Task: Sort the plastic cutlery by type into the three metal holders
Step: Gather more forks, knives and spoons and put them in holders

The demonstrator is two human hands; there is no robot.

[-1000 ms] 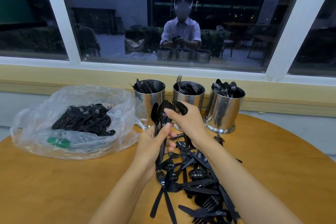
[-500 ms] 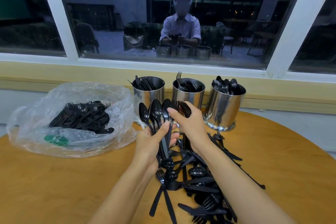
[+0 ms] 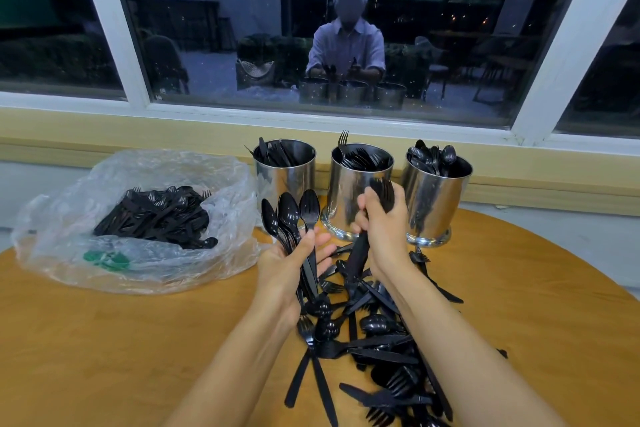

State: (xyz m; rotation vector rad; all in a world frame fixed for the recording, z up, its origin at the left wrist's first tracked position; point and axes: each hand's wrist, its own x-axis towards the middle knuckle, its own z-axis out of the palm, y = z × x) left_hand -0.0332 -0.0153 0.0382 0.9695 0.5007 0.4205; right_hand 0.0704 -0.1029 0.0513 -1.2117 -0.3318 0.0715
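Note:
Three metal holders stand in a row at the table's back. The left holder (image 3: pixel 284 180) has knives, the middle holder (image 3: pixel 349 191) forks, the right holder (image 3: pixel 437 198) spoons. My left hand (image 3: pixel 284 270) grips a bunch of black spoons (image 3: pixel 291 215), bowls pointing up, in front of the left holder. My right hand (image 3: pixel 382 225) grips a bunch of black forks (image 3: pixel 382 192), tines up, in front of the middle holder. A pile of loose black cutlery (image 3: pixel 370 336) lies on the table under and between my forearms.
A clear plastic bag (image 3: pixel 104 253) with more black cutlery (image 3: pixel 156 215) sits at the left on the round wooden table (image 3: pixel 104 357). A window sill and dark window run behind the holders. The table's curved edge lies to the right.
My hands have drawn apart: the left one keeps the spoons, the right one has pulled the forks out to the right and raised them before the middle holder.

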